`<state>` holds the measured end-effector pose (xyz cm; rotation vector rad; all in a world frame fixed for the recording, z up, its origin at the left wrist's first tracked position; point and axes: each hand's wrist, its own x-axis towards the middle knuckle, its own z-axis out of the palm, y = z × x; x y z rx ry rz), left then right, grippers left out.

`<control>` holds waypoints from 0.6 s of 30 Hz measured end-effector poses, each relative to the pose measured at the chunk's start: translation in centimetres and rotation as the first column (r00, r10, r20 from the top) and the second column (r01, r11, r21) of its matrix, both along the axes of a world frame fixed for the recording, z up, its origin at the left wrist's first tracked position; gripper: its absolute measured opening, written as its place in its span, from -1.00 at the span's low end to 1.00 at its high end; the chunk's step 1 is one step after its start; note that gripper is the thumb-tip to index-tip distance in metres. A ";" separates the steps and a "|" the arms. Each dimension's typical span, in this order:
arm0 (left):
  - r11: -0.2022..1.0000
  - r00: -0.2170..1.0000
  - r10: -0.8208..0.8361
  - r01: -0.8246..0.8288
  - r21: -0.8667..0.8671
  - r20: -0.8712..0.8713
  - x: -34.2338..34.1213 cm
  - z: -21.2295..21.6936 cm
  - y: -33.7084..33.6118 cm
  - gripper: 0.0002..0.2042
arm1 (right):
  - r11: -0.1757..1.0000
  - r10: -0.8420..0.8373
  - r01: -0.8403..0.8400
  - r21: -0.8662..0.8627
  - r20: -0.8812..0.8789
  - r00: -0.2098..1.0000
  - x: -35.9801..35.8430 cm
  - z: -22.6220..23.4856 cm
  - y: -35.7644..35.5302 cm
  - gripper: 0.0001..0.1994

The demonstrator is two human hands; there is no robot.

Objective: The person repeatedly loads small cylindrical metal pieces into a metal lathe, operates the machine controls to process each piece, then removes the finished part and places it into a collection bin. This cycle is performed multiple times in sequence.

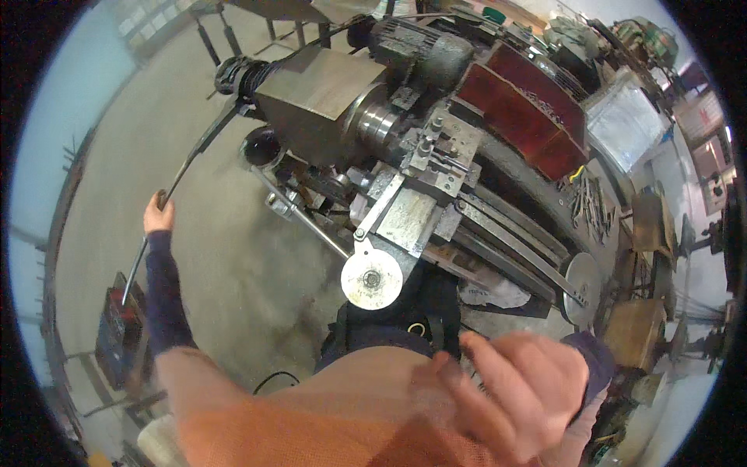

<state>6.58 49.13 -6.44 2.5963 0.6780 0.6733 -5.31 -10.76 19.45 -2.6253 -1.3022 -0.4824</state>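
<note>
My left hand (159, 216), arm stretched out to the left, is closed around a long thin metal rod (187, 161). The rod's upper part slopes up to the rear end of a lathe's headstock (323, 82); its lower part reaches down to a dark box (122, 338) on the floor. Close in front of my body is my right hand (521, 389), slightly blurred, its fingers bent and apart with nothing visible in them. Ahead of me stand the lathe's shiny chuck (377, 123), its tool post (436, 148) and a round white handwheel (372, 278).
A red metal tray (529, 109) sits behind the lathe bed, with a motor (424, 50) beside it. Several wrenches (589, 206) lie at the right near a clear plastic sheet (626, 121). A second handwheel (580, 288) is at the bed's right end.
</note>
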 end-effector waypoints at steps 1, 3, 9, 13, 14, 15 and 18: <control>0.964 0.993 -0.053 0.025 0.264 0.101 1.0 -0.8 -3.8 -0.69 | 1.000 0.009 -0.011 -0.021 -0.070 0.998 0.9 -0.6 -1.1 -0.56; 0.975 0.868 -0.222 0.191 0.114 0.444 -0.4 -3.2 -7.0 -0.81 | 0.996 -0.080 0.071 -0.047 -0.230 0.970 2.4 -2.0 -3.2 -0.47; 0.914 0.929 -0.296 0.206 -0.350 -0.224 8.4 -21.9 -11.0 -0.53 | 0.836 -0.448 0.538 0.107 -0.432 0.783 0.8 -10.7 -11.7 -0.53; 0.977 0.882 -0.209 0.173 -0.122 -0.423 11.3 -23.0 -14.8 -0.68 | 0.684 -0.608 0.728 0.048 -0.514 0.605 -1.6 -12.7 -13.8 -0.56; 0.982 0.883 -0.184 0.188 -0.034 -0.431 11.6 -23.4 -14.3 -0.71 | 0.654 -0.616 0.754 0.055 -0.540 0.574 -1.9 -13.1 -14.1 -0.56; 0.974 0.841 -0.192 0.228 0.010 -0.506 12.2 -23.3 -13.1 -0.73 | 0.625 -0.622 0.779 0.060 -0.565 0.543 -2.0 -13.4 -14.5 -0.56; 0.928 0.724 -0.201 0.356 0.107 -0.660 13.8 -18.6 -13.4 -0.76 | 0.611 -0.631 0.790 0.053 -0.571 0.526 -2.4 -14.1 -15.9 -0.55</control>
